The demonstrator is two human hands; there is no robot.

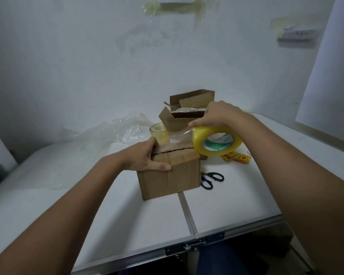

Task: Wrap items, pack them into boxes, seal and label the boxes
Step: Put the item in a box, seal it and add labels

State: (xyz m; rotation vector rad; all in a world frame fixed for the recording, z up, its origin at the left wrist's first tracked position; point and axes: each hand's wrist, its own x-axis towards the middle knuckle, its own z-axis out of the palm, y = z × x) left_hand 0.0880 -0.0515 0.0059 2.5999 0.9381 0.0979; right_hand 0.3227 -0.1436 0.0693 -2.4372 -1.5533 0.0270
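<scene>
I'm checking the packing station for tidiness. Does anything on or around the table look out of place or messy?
Crumpled clear plastic wrap sprawls across the table's far left. Old yellowed tape strips cling to the wall. The scissors lie loose beside the closed box.

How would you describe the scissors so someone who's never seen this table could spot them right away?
Start at the white folding table and find the closed cardboard box that the left hand holds. The scissors lie flat on the table right beside the box's right side, below the roll of yellowish packing tape. Their dark looped handles set them apart from everything nearby.
</scene>
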